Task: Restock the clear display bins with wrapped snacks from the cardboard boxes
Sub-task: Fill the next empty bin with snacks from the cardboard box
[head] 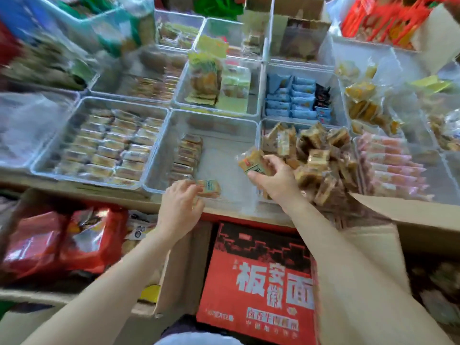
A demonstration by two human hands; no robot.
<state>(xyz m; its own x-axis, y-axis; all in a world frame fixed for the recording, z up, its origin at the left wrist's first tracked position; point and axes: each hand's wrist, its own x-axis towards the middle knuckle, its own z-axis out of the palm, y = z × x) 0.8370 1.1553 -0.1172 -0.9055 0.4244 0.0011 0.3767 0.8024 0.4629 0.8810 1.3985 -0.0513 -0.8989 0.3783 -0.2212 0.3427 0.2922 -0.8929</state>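
A wrapped snack [208, 188] lay at the near edge of a half-empty clear bin [224, 135], pinched in the fingers of the left hand [180, 202]. The right hand [272, 180] gripped a second tan-wrapped snack [252, 162] above the bin's right wall, beside a heaped pile of similar snacks [316, 155]. A red printed carton [256, 282] sat below the shelf, between cardboard boxes [403, 220].
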